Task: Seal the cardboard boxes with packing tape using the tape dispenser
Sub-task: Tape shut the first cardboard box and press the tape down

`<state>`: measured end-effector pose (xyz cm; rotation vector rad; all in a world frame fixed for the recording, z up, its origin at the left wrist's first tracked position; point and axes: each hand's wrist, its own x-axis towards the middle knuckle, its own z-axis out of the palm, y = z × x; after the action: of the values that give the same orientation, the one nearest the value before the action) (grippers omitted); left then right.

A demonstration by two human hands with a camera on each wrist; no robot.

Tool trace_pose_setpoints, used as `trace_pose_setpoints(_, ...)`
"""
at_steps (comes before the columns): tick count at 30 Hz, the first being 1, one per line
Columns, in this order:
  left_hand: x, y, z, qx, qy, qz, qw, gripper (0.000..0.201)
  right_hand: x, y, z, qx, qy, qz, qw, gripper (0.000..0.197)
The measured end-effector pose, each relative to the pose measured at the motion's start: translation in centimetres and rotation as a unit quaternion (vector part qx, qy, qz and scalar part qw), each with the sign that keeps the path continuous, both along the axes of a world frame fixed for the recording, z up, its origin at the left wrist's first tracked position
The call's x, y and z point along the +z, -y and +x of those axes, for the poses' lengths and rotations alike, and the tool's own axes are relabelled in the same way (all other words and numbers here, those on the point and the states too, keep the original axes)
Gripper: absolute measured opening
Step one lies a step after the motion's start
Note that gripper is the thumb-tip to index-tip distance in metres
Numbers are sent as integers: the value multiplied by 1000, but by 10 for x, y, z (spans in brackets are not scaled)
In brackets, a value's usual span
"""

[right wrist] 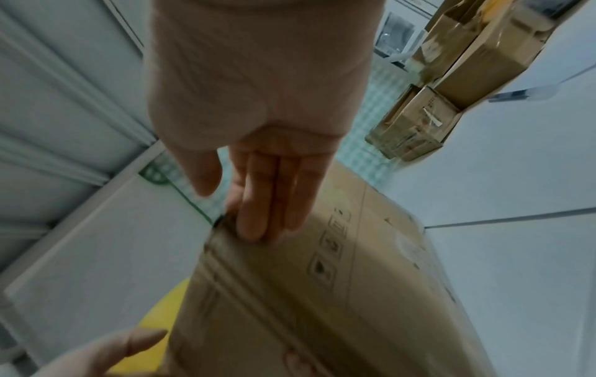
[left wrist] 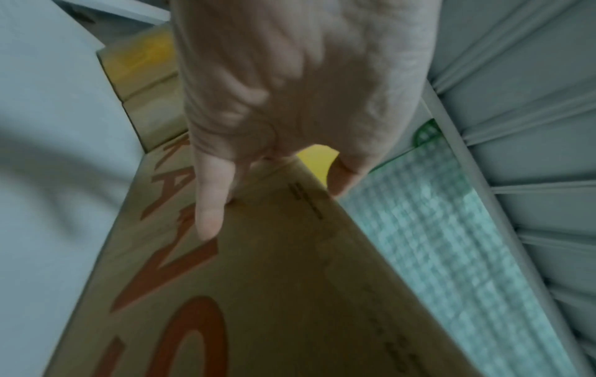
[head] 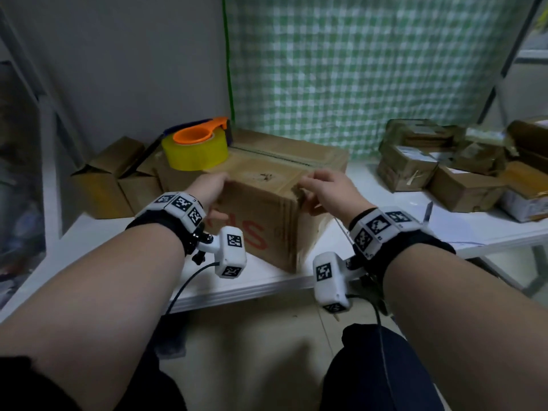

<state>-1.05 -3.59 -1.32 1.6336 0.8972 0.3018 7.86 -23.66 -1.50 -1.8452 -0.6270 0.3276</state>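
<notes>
A large cardboard box (head: 267,185) with red letters stands on the white table (head: 237,289). A tape dispenser (head: 195,146) with an orange handle and a yellow roll sits on the box's top at its back left. My left hand (head: 212,188) grips the near top edge at the left, fingers on top and thumb on the lettered front (left wrist: 258,280). My right hand (head: 317,188) is at the near right corner. Its straight fingers (right wrist: 264,204) press the box's side (right wrist: 322,293) and its thumb is held apart above. The yellow roll (left wrist: 317,158) peeks past my left hand.
Open empty cartons (head: 112,179) stand left of the box. A pile of taped parcels (head: 444,167) fills the table's right end, with a small grey tool (head: 428,212) lying near them. A green checked curtain (head: 355,69) hangs behind.
</notes>
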Motion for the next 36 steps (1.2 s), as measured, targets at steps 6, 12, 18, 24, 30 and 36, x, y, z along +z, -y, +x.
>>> trace_pose_setpoints(6, 8, 8, -9, -80, -62, 35, 994, 42, 9, 5, 12, 21, -21, -29, 999, 13)
trace_pose_setpoints(12, 8, 10, 8, -92, -93, 54, 990, 32, -1, -4, 43, -143, 123, -84, 978, 28)
trace_pose_setpoints(18, 17, -3, 19, -100, -127, 56, 985, 25, -6, -9, 72, -138, 108, -134, 975, 79)
trace_pose_setpoints(24, 26, -22, 29, -135, -160, 46, 977, 37, -12, -9, 91, -130, 84, -178, 972, 95)
trace_pose_setpoints(30, 31, -33, 38, -145, -182, 72, 970, 33, -11, -17, 100, -159, 70, -158, 972, 78)
trace_pose_setpoints(36, 40, -35, 33, -147, -219, 72, 962, 15, 4, -4, 90, -167, 63, -206, 962, 50)
